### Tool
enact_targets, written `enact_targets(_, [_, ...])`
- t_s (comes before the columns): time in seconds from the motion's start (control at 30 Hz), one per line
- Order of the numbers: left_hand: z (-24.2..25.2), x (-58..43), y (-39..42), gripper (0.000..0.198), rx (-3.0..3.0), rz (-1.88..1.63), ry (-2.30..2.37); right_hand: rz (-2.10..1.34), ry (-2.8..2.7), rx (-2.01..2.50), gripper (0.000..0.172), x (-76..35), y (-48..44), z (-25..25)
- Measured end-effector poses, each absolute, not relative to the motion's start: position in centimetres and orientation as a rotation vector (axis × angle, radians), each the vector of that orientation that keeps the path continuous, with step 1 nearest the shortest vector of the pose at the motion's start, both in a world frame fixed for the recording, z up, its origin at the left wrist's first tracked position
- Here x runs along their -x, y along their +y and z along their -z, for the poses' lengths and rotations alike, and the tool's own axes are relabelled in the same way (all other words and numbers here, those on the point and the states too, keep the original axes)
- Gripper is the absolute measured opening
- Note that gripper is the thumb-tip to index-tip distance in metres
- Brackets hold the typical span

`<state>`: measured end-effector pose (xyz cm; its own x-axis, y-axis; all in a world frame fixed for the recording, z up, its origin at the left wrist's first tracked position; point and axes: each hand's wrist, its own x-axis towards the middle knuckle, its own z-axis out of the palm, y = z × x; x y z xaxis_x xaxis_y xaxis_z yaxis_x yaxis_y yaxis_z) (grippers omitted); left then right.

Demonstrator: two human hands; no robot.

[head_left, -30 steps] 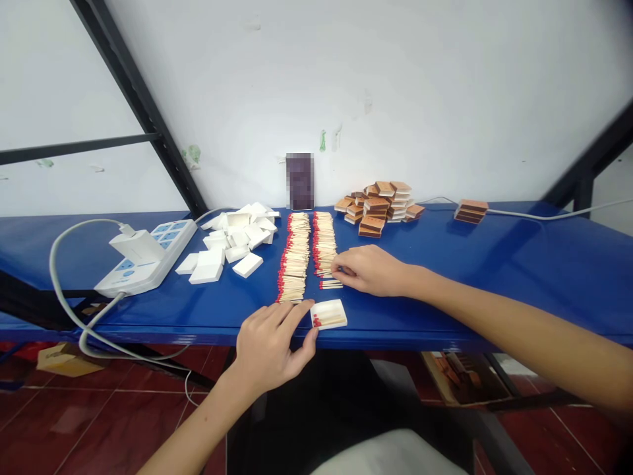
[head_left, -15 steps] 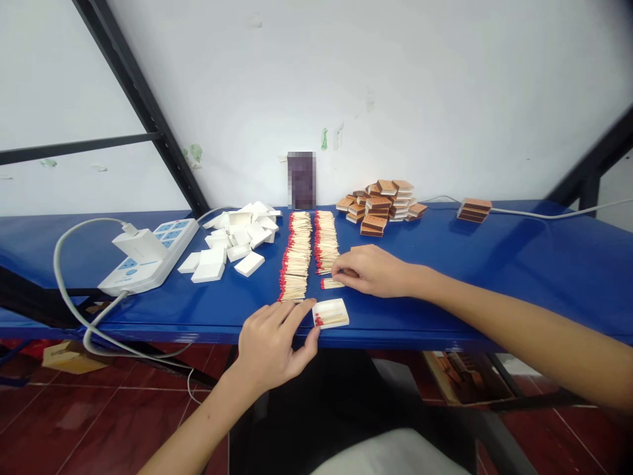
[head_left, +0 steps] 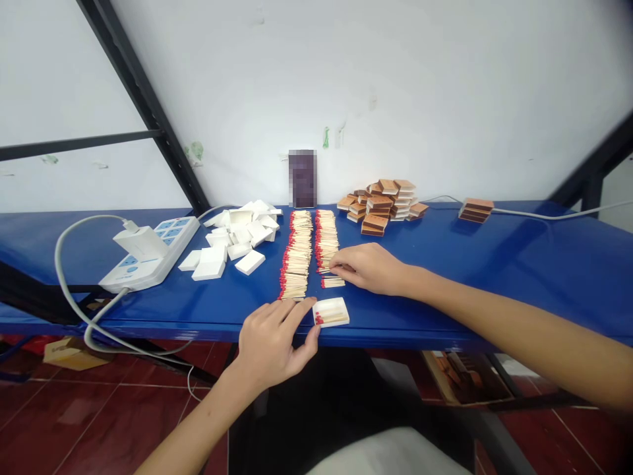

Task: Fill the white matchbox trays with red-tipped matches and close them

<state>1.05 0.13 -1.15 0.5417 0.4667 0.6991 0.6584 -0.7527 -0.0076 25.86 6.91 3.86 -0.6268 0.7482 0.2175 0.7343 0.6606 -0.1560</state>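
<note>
My left hand (head_left: 277,343) steadies a small white matchbox tray (head_left: 341,307) near the table's front edge, index finger and thumb at its left end. A few red-headed matches (head_left: 329,318) lie inside the tray. My right hand (head_left: 370,267) is closed in a pinch at the near end of the right row of matches (head_left: 326,237); its fingertips are on the matches, and how many they grip is hidden. Just below them lies a small separate group of matches (head_left: 333,282). To the left runs a second row of matches (head_left: 297,254), its heads facing left.
White trays (head_left: 237,234) are heaped at left, beside a power strip (head_left: 153,254) with a charger and looping cable. Brown matchbox sleeves (head_left: 378,204) pile up at back right, with a short stack (head_left: 475,210) farther right. A pixelated dark rectangle (head_left: 302,178) leans on the wall.
My right hand has shifted slightly up and left, onto the near end of the right match row. My left hand and the tray stay in place.
</note>
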Motion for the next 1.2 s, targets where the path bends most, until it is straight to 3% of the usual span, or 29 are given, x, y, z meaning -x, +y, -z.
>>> enact_targets(0.53, [1.2, -1.0, 0.1, 0.026, 2.522, 1.01, -0.944, -0.07, -2.627, 1.305, 0.028, -25.5, 7.0, -4.1])
enact_targets(0.97, [1.2, -1.0, 0.2, 0.027, 2.52, 0.998, -0.95, -0.18, -2.59, 1.293, 0.017, -25.7, 6.4, -4.9])
enact_targets(1.2, [1.1, -1.0, 0.1, 0.027, 2.513, 0.999, -0.95, -0.039, -2.541, 1.288, 0.021, -25.8, 6.7, -4.5])
